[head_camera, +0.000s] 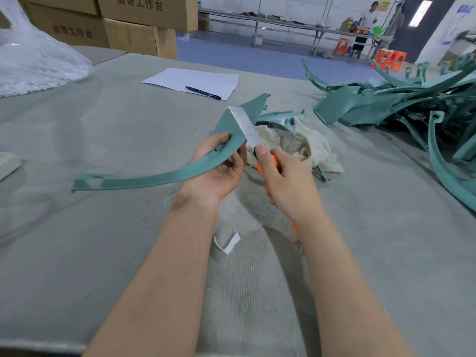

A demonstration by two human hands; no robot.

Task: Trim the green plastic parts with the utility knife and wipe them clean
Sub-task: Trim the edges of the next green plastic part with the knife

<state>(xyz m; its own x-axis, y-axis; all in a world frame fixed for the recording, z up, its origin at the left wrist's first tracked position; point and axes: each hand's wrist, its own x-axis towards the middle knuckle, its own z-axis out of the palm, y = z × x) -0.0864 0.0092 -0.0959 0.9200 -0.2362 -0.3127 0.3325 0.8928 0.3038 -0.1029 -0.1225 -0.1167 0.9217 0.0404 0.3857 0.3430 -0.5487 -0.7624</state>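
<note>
While a long, curved green plastic part [154, 177] is held just above the grey surface [77, 240], its wide, pointed end is gripped by the left hand [219, 168], with the thumb laid on the upper face and the fingers curled up around the near edge. The utility knife [246, 127] is clasped in the right hand [286, 179]: the orange handle is wrapped by the fingers, the thumb is set at the base of the blade, and the extended metal blade is laid against the right edge of the part's wide end. The narrow end, pierced by a rounded opening, is stretched out to the left. A crumpled cream cloth [311, 144] is seen on the surface just behind the right hand, and a pile of green parts [386, 104] is heaped at the far right. Farther back, a sheet of paper [185, 78] with a black pen [203, 93] on it is laid flat. Cardboard boxes [128, 24] are stacked beyond the surface, and a clear plastic bag [33, 60] is seen at the far left.
</note>
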